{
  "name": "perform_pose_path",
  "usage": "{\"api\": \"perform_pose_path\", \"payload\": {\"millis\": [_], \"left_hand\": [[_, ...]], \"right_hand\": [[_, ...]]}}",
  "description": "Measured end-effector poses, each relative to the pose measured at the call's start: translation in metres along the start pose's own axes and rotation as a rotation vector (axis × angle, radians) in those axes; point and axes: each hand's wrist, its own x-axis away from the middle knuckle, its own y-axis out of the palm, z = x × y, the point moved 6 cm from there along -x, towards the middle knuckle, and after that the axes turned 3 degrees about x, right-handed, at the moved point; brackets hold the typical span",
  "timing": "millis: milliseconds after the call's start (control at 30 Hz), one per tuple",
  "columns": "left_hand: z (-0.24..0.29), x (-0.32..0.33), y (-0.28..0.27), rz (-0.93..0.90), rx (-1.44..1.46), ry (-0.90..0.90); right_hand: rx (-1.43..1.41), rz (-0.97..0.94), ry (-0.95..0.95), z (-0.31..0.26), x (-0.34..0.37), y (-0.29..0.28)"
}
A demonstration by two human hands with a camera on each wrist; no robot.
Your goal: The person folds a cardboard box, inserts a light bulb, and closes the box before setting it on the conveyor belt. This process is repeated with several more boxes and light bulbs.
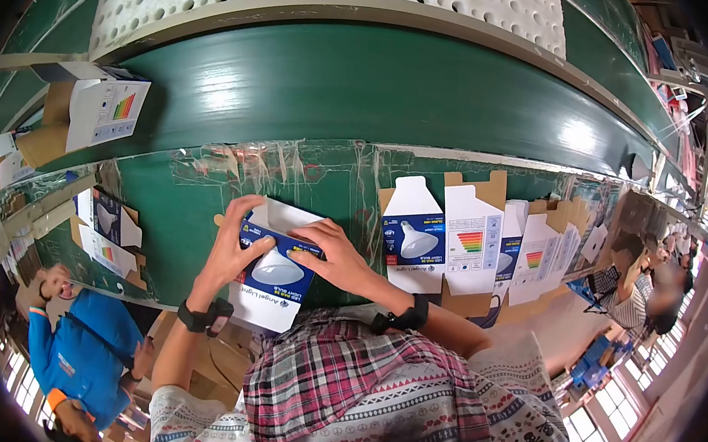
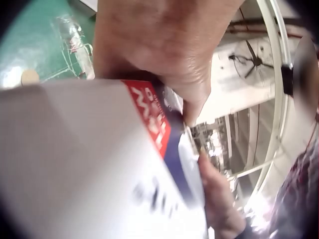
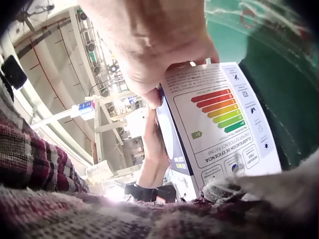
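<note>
A blue and white light bulb box (image 1: pixel 269 293) lies at the table edge against the person's body, its picture side up. The left hand (image 1: pixel 235 249) grips its left side, thumb on the printed face and fingers over the far left edge. From the right, the right hand (image 1: pixel 334 259) holds the box near its far end, thumb on the same face. A white box side (image 2: pixel 75 149) fills much of the left wrist view below the left hand (image 2: pixel 154 40). Colored rating bars mark the side panel (image 3: pixel 219 124) under the right hand (image 3: pixel 154 45); its fingertips are partly hidden.
Several opened cartons (image 1: pixel 473 239) stand in a row to the right; another carton (image 1: pixel 108 231) lies to the left. Beyond the table runs a green belt (image 1: pixel 365 81) with a carton (image 1: pixel 105 114) at its left. A person in blue (image 1: pixel 86 349) is at lower left.
</note>
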Motion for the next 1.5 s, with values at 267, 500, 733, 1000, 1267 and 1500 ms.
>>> {"api": "perform_pose_path", "payload": {"millis": [267, 500, 733, 1000, 1267, 1500], "left_hand": [[-0.037, 0.038, 0.022, -0.030, 0.337, -0.309], [-0.027, 0.039, 0.022, -0.019, 0.340, -0.229], [-0.032, 0.034, 0.029, -0.083, 0.284, -0.284], [-0.033, 0.032, 0.035, -0.091, 0.432, -0.331], [-0.016, 0.032, -0.008, -0.268, 0.329, -0.398], [0.003, 0.144, -0.038, -0.471, -0.111, -0.602]], "right_hand": [[-0.099, 0.022, 0.051, 0.009, 0.006, -0.002], [-0.060, 0.027, -0.023, -0.003, 0.015, -0.005], [-0.052, 0.019, 0.027, 0.014, 0.018, -0.007], [-0.265, 0.053, 0.132, 0.022, 0.016, -0.004], [-0.211, 0.122, 0.102, 0.023, 0.010, -0.009], [-0.246, 0.235, 0.202, 0.028, -0.007, -0.027]]}}
